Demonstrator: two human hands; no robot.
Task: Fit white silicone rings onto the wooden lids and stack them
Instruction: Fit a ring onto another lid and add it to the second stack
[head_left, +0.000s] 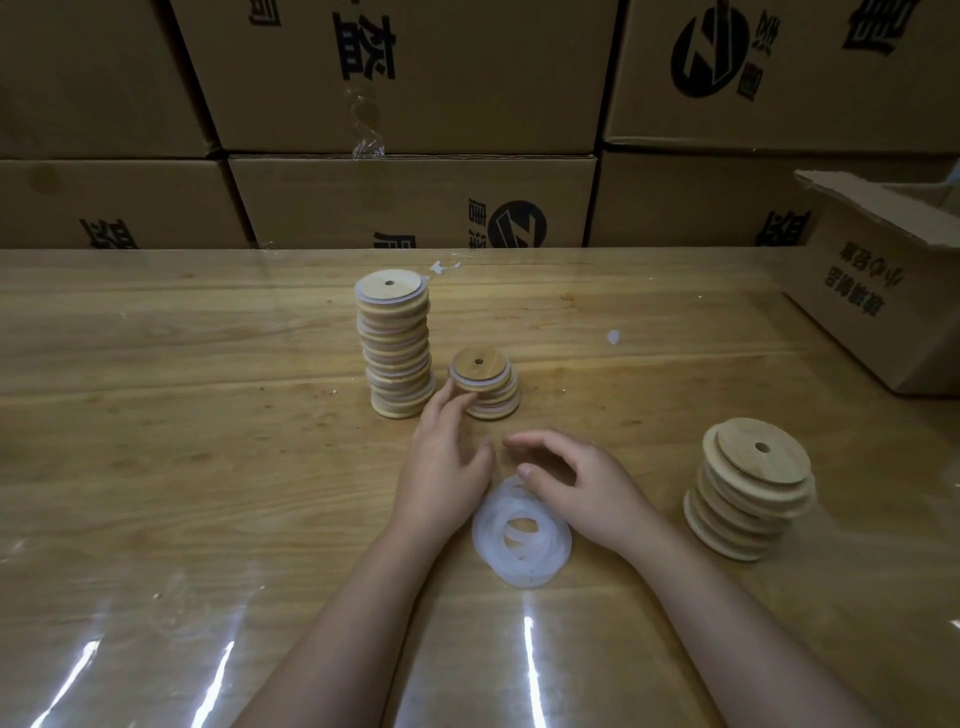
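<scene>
White silicone rings (540, 545) lie in a loose, overlapping pile on the counter (182, 441), between the two wrists and just in front of the person. The right hand (576, 483) hangs over the far right edge of that pile with its fingers loosely curved and pointing left. It holds nothing, and its thumb tip is just above the topmost ring. The left hand (447, 441) reaches past the pile with its fingers stretched forward. Its fingertips touch the near left rim of the top lid on a short stack of ringed lids (485, 387), and nothing is gripped.

Just left of that short stack, close beside it, stands a tall stack of ringed lids (395, 348), leaning slightly, with white edges showing between the wooden discs. Well to the right of the right hand stands a stack of bare wooden lids (750, 488), its upper discs shifted off centre.

The counter has a wood grain under a shiny clear cover. Two small white scraps (614, 336) lie further back on it. An open cardboard box (878, 301) sits at the far right corner, and a wall of closed cartons (415, 202) stands behind the counter.
</scene>
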